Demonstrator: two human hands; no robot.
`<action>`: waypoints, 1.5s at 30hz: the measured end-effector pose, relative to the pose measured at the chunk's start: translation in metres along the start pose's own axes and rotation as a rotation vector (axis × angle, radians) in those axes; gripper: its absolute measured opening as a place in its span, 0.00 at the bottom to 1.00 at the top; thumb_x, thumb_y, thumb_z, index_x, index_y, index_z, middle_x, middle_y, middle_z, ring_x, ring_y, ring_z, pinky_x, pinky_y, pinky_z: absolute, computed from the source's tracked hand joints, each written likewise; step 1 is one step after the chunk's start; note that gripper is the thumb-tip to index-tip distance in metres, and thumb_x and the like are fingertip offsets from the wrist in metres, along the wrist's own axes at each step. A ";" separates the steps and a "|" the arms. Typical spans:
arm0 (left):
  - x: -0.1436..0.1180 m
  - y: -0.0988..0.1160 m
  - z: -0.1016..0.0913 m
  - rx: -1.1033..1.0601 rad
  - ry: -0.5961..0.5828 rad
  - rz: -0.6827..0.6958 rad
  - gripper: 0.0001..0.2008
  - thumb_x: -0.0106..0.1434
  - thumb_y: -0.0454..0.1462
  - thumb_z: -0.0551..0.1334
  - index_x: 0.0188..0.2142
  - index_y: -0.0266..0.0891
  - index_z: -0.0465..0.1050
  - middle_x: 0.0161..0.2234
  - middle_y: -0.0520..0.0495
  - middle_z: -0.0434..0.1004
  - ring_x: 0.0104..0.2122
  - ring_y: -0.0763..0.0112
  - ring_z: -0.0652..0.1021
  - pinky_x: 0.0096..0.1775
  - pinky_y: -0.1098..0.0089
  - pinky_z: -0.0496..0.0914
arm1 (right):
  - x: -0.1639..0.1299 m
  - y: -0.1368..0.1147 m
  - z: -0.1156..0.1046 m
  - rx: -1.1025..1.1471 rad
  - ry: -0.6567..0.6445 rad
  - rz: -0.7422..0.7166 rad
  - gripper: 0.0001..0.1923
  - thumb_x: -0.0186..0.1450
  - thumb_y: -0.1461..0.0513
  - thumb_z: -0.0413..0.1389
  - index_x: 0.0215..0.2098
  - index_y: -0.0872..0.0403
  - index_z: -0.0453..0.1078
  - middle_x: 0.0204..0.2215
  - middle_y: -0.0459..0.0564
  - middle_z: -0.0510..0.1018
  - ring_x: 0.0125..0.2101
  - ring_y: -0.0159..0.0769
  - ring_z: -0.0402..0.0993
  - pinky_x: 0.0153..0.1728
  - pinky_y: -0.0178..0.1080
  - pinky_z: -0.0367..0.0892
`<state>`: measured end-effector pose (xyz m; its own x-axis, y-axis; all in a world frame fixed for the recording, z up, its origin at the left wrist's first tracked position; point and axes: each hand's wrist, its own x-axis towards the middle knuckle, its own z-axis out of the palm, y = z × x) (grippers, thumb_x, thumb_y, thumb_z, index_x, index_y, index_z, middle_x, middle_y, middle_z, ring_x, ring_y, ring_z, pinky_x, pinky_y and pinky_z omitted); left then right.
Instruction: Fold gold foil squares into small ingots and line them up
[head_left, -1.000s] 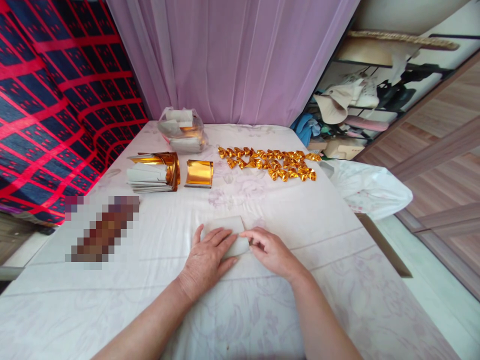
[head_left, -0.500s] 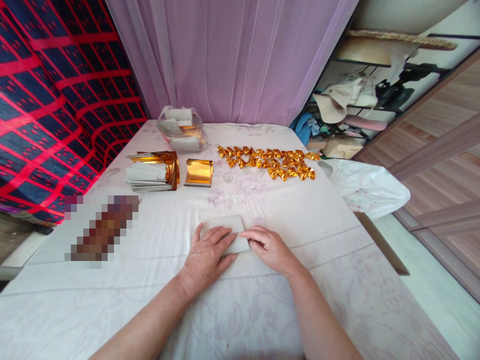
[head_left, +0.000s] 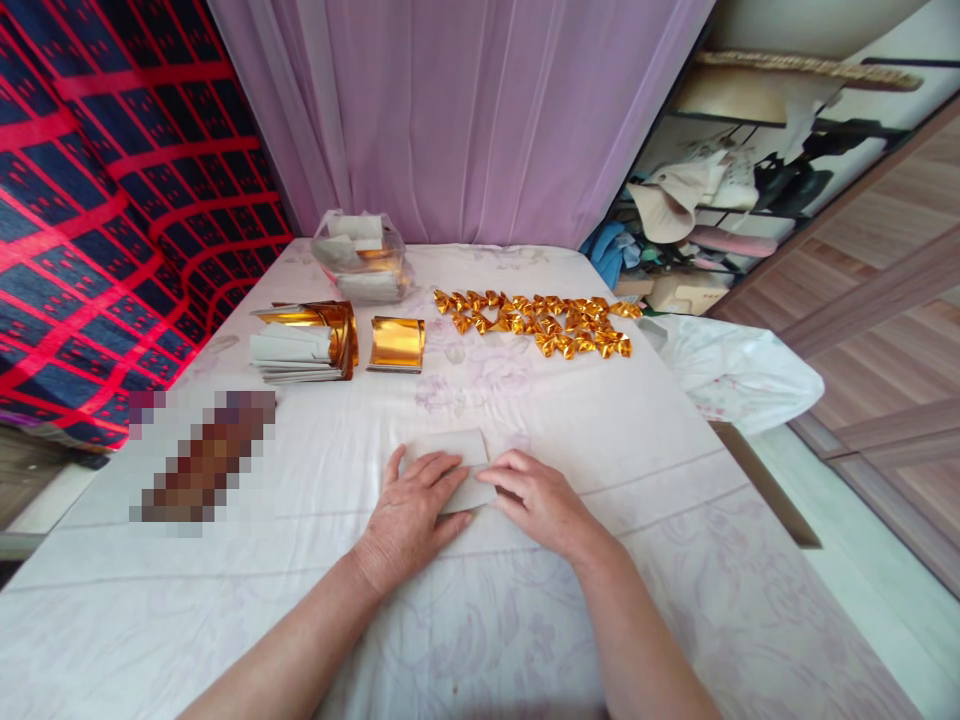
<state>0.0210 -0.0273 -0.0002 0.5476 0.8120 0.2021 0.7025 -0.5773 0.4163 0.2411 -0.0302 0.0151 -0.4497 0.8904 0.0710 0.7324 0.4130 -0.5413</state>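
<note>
A pale grey sheet of paper (head_left: 459,445) lies in front of me on the flowered cloth, with a fold running across it. My left hand (head_left: 411,502) rests flat on its left part, fingers spread and pressing it down. At the right edge of the paper my right hand (head_left: 538,500) pinches a corner between thumb and fingers. The left hand hides part of the paper. Farther off lies a small stack of gold foil sheets (head_left: 397,344). Beside it is a larger fanned pile of grey-backed foil sheets (head_left: 296,345).
Rows of folded gold foil pieces (head_left: 555,322) lie at the back right of the cloth-covered table (head_left: 315,440). A clear plastic bag (head_left: 364,258) of sheets stands at the back left. A pixelated patch (head_left: 210,460) covers something at left. A white bag (head_left: 750,370) is beyond the right edge.
My right hand has shifted very slightly, its thumb lower at the paper's right corner. My left hand stays in place on the paper.
</note>
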 end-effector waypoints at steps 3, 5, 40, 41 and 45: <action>-0.002 -0.002 0.000 -0.014 0.027 0.016 0.13 0.63 0.41 0.62 0.47 0.41 0.70 0.54 0.42 0.74 0.55 0.56 0.71 0.62 0.41 0.45 | 0.001 0.001 0.002 -0.002 0.023 0.003 0.13 0.66 0.65 0.53 0.45 0.47 0.75 0.39 0.46 0.75 0.39 0.32 0.73 0.42 0.34 0.67; -0.002 -0.003 -0.001 -0.026 0.023 0.023 0.09 0.64 0.39 0.61 0.43 0.41 0.71 0.53 0.42 0.74 0.55 0.57 0.72 0.62 0.41 0.46 | 0.002 0.002 0.004 0.005 0.048 0.009 0.11 0.68 0.64 0.53 0.43 0.47 0.76 0.37 0.46 0.75 0.38 0.31 0.73 0.42 0.34 0.67; 0.010 -0.013 -0.011 -0.111 0.164 -0.218 0.06 0.65 0.38 0.57 0.35 0.41 0.73 0.30 0.50 0.78 0.35 0.63 0.76 0.42 0.59 0.68 | 0.014 -0.007 0.017 -0.042 0.204 0.270 0.17 0.68 0.56 0.48 0.28 0.50 0.75 0.27 0.45 0.75 0.27 0.29 0.69 0.28 0.32 0.58; 0.011 -0.013 -0.010 -0.112 0.166 -0.231 0.05 0.64 0.38 0.58 0.36 0.41 0.72 0.29 0.50 0.78 0.35 0.63 0.76 0.42 0.59 0.68 | 0.015 -0.007 0.017 -0.058 0.210 0.281 0.18 0.68 0.56 0.48 0.26 0.51 0.74 0.26 0.45 0.75 0.26 0.29 0.69 0.28 0.32 0.57; 0.012 -0.013 -0.009 -0.115 0.163 -0.246 0.04 0.64 0.36 0.59 0.36 0.42 0.72 0.29 0.51 0.78 0.35 0.63 0.77 0.43 0.60 0.68 | 0.018 -0.009 0.020 -0.050 0.269 0.322 0.17 0.68 0.56 0.49 0.26 0.51 0.74 0.26 0.44 0.75 0.24 0.29 0.68 0.27 0.32 0.56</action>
<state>0.0144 -0.0095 0.0048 0.2809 0.9347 0.2178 0.7439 -0.3554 0.5659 0.2163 -0.0217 0.0050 -0.0496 0.9910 0.1247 0.8405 0.1089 -0.5308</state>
